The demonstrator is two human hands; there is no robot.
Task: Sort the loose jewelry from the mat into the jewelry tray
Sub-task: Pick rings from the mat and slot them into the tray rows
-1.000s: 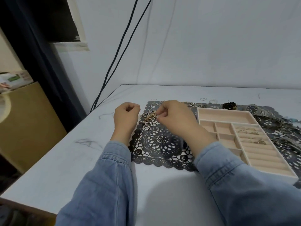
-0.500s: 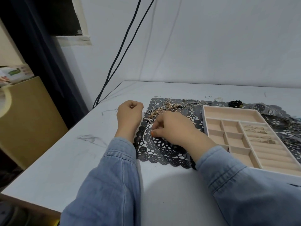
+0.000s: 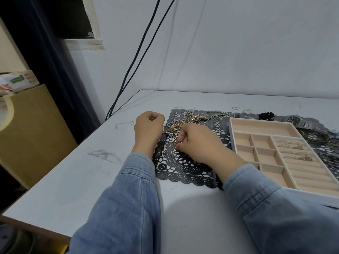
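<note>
Pinching barely visible ring (image 3: 178,142): right hand (image 3: 199,143)

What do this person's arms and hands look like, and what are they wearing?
Both arms are in long, light blue denim sleeves. The left sleeve and right sleeve end in stitched cuffs at the wrists. The left hand and right hand are bare, with no gloves. I see no watch or bracelet on them.

White table (image 3: 77,182), black lace mat (image 3: 185,167), beige jewelry tray (image 3: 231,129)
</note>
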